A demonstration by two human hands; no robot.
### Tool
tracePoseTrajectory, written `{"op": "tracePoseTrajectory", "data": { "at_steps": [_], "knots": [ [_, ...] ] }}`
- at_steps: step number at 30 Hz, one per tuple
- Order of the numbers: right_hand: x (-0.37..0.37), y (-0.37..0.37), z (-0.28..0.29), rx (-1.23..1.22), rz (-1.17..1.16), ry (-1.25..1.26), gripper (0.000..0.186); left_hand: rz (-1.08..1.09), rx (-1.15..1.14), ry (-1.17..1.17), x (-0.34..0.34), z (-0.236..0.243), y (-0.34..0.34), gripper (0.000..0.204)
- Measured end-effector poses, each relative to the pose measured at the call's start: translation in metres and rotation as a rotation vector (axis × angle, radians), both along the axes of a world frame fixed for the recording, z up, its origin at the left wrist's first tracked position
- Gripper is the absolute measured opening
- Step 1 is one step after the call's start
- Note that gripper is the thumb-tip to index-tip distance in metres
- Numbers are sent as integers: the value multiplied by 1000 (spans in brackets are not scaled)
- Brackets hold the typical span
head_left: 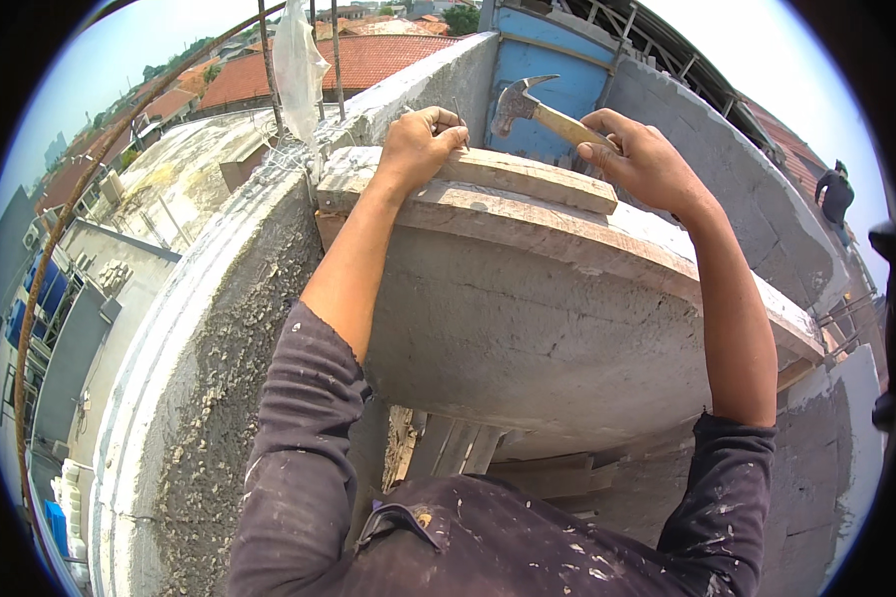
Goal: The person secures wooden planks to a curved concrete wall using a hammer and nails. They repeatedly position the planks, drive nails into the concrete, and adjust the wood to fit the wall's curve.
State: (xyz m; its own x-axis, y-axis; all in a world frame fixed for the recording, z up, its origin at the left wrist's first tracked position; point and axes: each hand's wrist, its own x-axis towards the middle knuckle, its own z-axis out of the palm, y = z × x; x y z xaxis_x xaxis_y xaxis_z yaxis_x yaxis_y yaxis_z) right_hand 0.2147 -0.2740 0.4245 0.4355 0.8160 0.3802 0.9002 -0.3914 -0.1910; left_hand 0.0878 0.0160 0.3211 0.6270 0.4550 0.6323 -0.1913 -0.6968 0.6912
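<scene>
My left hand (416,149) pinches a thin nail (460,111) that stands roughly upright at the left part of a short wooden batten (533,180). That batten lies on top of a longer board (538,229) edging the concrete wall. In my right hand (649,164) is a claw hammer (560,121), gripped by its wooden handle. Its metal head is raised to the right of the nail and apart from it, above the batten. The nail's lower tip and how it meets the wood are hard to make out.
A rough concrete wall (234,378) runs down the left, beside a drop to lower ground. Rebar rods (269,75) and a hanging plastic sheet (297,75) rise behind. Beyond is a blue panel (553,75). Another person (834,194) stands far right.
</scene>
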Motion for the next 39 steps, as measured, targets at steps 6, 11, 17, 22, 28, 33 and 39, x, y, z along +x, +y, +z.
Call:
{"op": "tracePoseTrajectory", "data": {
  "at_steps": [6,11,17,22,28,33,39],
  "knots": [
    [-9,56,33,70,82,-283,50,41,54,13,-1,1,-1,26],
    [-16,69,72,-32,190,-534,46,89,137,13,-6,3,-4,27],
    [-19,91,69,91,64,-396,44,53,51,61,-7,4,-6,26],
    [-40,84,106,-99,101,-389,43,43,98,42,-4,2,-5,23],
    [-51,77,81,0,221,-500,41,51,147,64,-5,2,-3,22],
    [-20,98,88,147,235,-510,35,5,52,82,-8,5,-6,20],
    [-7,94,73,-47,149,-514,38,44,106,105,-9,5,-8,19]
  ]
}}
